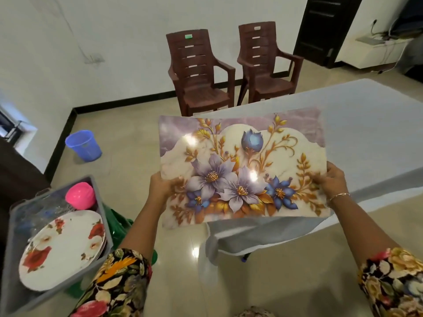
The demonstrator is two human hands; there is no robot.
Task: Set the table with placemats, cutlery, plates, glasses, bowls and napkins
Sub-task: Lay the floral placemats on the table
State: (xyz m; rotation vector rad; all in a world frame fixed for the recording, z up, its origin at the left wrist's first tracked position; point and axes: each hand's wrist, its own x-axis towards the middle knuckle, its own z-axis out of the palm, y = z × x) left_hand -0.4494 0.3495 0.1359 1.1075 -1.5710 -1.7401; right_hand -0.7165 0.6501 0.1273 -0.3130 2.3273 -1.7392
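Observation:
I hold a glossy placemat (242, 165) printed with purple and blue flowers and gold leaves, flat in the air over the near corner of the table (370, 124), which has a pale grey cloth. My left hand (161, 185) grips the mat's left edge and my right hand (332, 179) grips its right edge. A grey crate (13, 243) at lower left holds white plates with red flowers (61, 250), a pink cup (80, 195) and some clear glassware, partly hidden.
Two brown plastic chairs (201, 72) stand against the far wall beyond the table. A blue bin (83, 145) sits on the tiled floor at left. Something green (119, 225) lies under the crate. A dark door (325, 30) is at back right.

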